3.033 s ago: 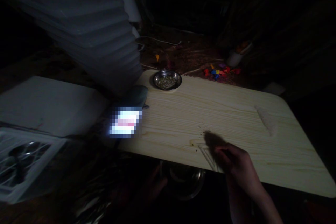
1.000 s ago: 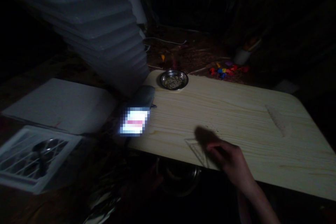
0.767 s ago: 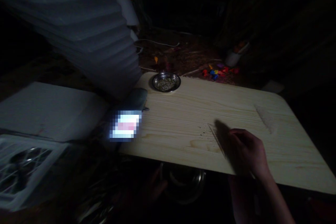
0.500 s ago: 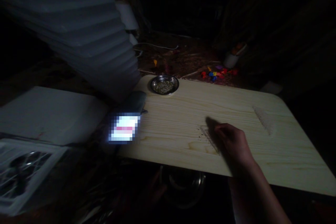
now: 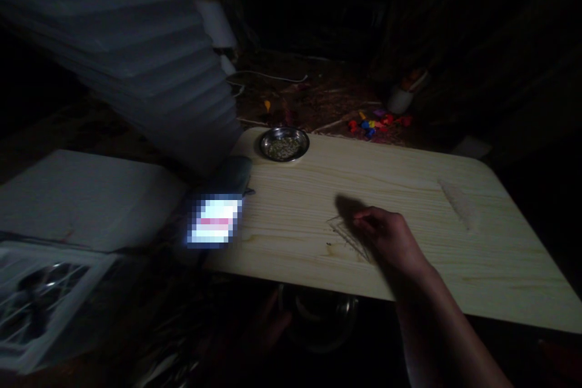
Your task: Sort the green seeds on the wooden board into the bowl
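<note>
My right hand [image 5: 384, 233] is over the middle of the wooden-topped table [image 5: 409, 170], thumb and fingers pinched together. What they hold, if anything, is too small and dark to make out. Beside the fingertips, a thin line of small grains [image 5: 350, 239] lies on the surface with a few dark specks. Below the table's front edge, my left hand [image 5: 273, 321] shows dimly at the left rim of a shiny metal bowl [image 5: 322, 342], its fingers seemingly around the rim. Near the far left corner stands a steel dish [image 5: 284, 145] with pale bits in it.
A narrow heap of pale grains [image 5: 457, 203] lies on the table's right side. At the left edge are a lit screen [image 5: 216, 221] and a dark pouch [image 5: 231, 173]. Colourful small toys [image 5: 379, 124] lie on the floor beyond. A white box [image 5: 86, 194] stands left.
My right hand has moved left and slightly up across the table, and the line of grains beside it now lies further left. The left hand and bowl stay nearly in place.
</note>
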The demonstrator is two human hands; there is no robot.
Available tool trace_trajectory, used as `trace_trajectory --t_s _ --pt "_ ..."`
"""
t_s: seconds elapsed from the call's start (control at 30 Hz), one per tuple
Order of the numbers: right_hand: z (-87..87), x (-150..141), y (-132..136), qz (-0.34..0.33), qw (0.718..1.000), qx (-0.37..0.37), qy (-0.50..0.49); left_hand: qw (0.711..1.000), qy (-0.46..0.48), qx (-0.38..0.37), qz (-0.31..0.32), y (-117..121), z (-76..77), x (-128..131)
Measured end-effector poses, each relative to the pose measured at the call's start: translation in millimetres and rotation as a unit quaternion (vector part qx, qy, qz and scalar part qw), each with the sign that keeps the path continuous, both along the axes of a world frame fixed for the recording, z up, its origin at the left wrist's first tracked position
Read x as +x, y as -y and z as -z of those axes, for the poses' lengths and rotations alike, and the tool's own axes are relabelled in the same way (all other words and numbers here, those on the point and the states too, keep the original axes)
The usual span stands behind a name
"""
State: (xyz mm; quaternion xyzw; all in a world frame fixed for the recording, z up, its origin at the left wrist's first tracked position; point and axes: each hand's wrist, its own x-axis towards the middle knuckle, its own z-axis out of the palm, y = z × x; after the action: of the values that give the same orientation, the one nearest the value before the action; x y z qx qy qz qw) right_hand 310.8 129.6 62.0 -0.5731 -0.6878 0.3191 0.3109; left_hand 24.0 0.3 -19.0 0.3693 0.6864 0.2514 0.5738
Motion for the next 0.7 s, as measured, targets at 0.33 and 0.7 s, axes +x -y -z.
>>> trace_trajectory --t_s 0.33,0.7 --pt "-19.0 -2.6 13.7 -0.06 0.998 -0.005 0.02 0.999 0.047 0.006 0.009 -0.8 -1.8 -1.3" --pt "-21.3 -14.6 28.0 -0.108 0.993 -0.035 0.038 0.999 -0.026 0.033 -0.029 9.3 16.2 -3.3"
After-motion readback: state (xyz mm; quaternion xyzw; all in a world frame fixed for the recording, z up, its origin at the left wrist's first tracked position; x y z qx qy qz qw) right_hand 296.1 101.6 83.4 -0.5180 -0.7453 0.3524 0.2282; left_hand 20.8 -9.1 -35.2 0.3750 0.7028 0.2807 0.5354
